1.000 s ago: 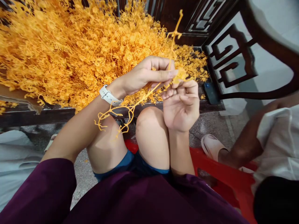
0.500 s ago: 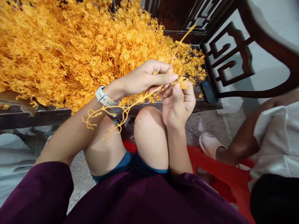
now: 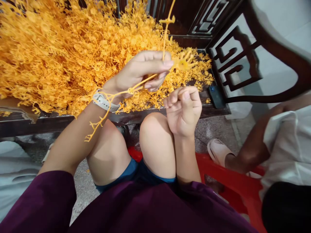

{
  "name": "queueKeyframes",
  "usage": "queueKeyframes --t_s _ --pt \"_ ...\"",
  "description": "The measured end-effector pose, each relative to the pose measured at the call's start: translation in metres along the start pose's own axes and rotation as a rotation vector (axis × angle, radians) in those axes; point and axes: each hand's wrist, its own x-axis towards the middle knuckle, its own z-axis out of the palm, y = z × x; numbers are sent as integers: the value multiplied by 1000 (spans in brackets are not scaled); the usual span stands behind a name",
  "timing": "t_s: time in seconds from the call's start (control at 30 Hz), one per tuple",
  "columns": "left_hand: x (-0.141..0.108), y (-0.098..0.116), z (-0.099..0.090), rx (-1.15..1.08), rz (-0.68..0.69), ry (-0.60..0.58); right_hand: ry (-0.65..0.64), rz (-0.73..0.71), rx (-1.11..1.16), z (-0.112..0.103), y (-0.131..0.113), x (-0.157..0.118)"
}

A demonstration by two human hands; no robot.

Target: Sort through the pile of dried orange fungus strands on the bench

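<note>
My left hand (image 3: 145, 71), with a pale watch strap on its wrist, pinches an orange-yellow plastic flower stem (image 3: 166, 37) between thumb and fingers. The stem's upper end rises past my fingertips, and its forked lower end hangs across my wrist and forearm. A small ring-shaped flower piece (image 3: 183, 64) with thin prongs sits just right of my left thumb tip. Below and to the right, my right hand (image 3: 184, 111) is raised above my knee, apart from the stem. Its fingers are curled, with the thumb against the index finger, and nothing shows in them.
A big heap of similar orange-yellow plastic flower stems (image 3: 80, 55) covers the dark wooden bench (image 3: 48, 124) ahead. A phone (image 3: 217, 96) lies at its right end, by the carved armrest (image 3: 239, 61). Another person's slippered foot (image 3: 220, 152) and a red stool (image 3: 225, 174) are at right.
My left hand has moved up and left with the stem, which now stands more upright. The flower piece has come away from my right hand, which has stayed nearly in place.
</note>
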Motion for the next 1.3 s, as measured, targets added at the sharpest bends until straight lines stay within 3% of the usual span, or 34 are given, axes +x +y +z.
queueKeyframes --t_s 0.17,0.4,0.53,0.7,0.8,0.87,0.97,1.03,1.1,1.13,1.2,1.3 --pt "2 -5 1 175 -53 26 37 10 -61 -5 8 1" --pt "8 -16 0 528 -87 102 7 279 12 -10 7 9" --pt "9 -25 -5 572 -123 95 35 286 -68 -10 13 7" --pt "9 -34 -8 428 -142 65 44 282 -28 -7 18 10" --pt "11 -40 -5 260 -176 -37 72 461 185 -1 9 15" --pt "10 -38 -2 167 -204 -43 55 607 347 2 2 18" --pt "3 -22 5 -43 -170 76 7 670 608 -4 -2 18" --pt "-4 -5 9 -313 25 223 -15 558 796 -14 0 16" --pt "-8 9 10 -517 262 270 -80 439 911 -26 3 12" --pt "-8 12 9 -536 277 278 -151 413 908 -31 4 9" --pt "-5 11 5 -463 143 247 -360 363 778 -37 0 4" --pt "5 -6 -4 -246 -49 210 -836 268 334 -45 -13 4"
